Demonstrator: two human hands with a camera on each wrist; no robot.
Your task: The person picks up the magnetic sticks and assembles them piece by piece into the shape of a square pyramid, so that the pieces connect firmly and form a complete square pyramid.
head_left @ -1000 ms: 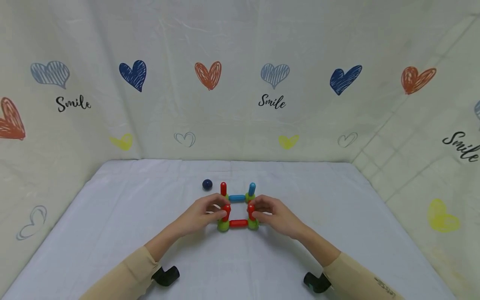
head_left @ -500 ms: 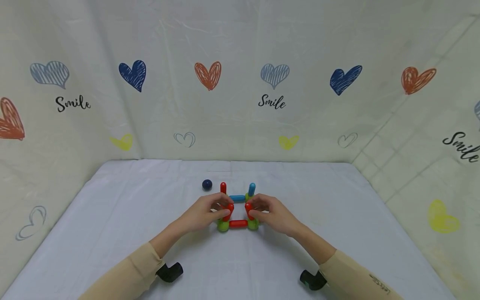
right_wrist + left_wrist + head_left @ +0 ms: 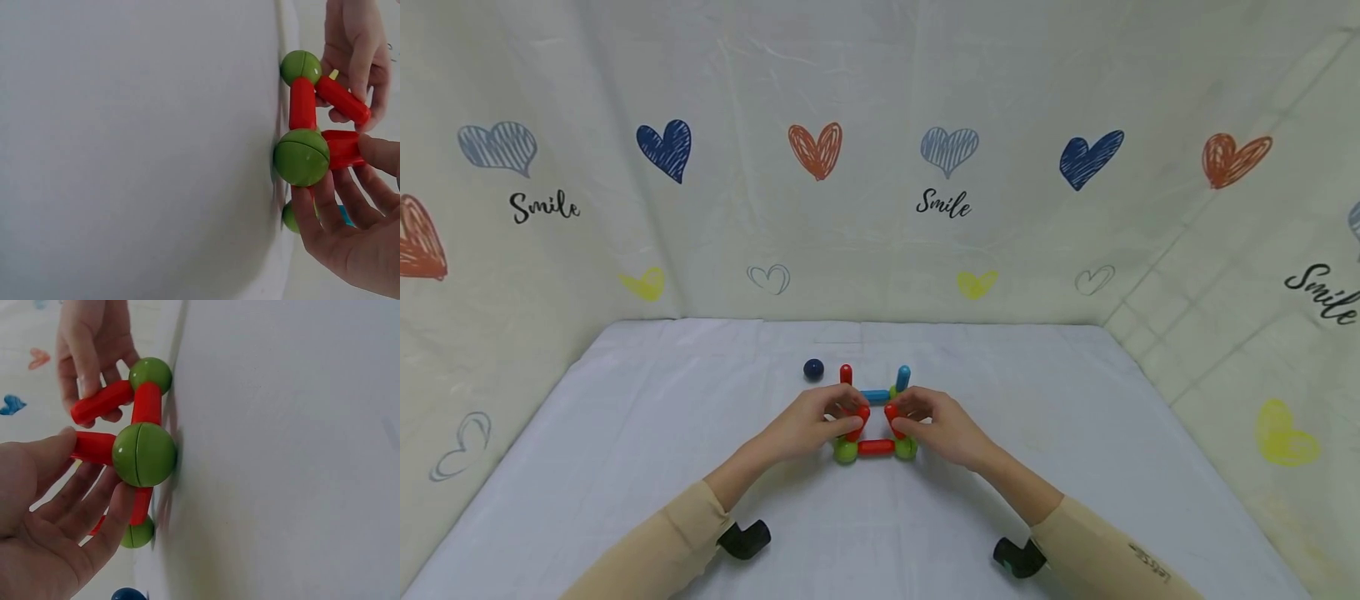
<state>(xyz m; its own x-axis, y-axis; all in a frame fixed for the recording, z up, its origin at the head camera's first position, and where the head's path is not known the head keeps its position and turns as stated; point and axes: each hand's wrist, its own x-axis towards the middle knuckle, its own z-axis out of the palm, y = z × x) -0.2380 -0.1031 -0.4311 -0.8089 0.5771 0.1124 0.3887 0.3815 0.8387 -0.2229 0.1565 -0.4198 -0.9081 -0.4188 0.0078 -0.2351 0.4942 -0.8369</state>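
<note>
A frame of magnetic-looking sticks and green balls stands on the white cloth. My left hand (image 3: 808, 423) pinches the red stick (image 3: 94, 447) rising from the near left green ball (image 3: 846, 452). In the same way my right hand (image 3: 943, 425) holds the red stick (image 3: 345, 150) above the near right green ball (image 3: 906, 448). Both held sticks lean inward at their tops, apart from each other. A red crosspiece (image 3: 876, 448) joins these two balls. Farther back, a blue crosspiece (image 3: 876, 397) lies between an upright red stick (image 3: 846, 374) and an upright blue stick (image 3: 903, 378). My fingers hide the frame's sides.
A dark blue ball (image 3: 813, 369) lies behind the frame to the left. White cloth (image 3: 880, 533) covers the table, and a curtain (image 3: 880, 225) printed with hearts hangs at its back edge. Black wrist mounts (image 3: 745, 540) stick out under the sleeves.
Both hands have tipped the tops of their red sticks inward, narrowing the gap between them. The forearms have shifted slightly inward; the green balls and crosspieces have stayed in place.
</note>
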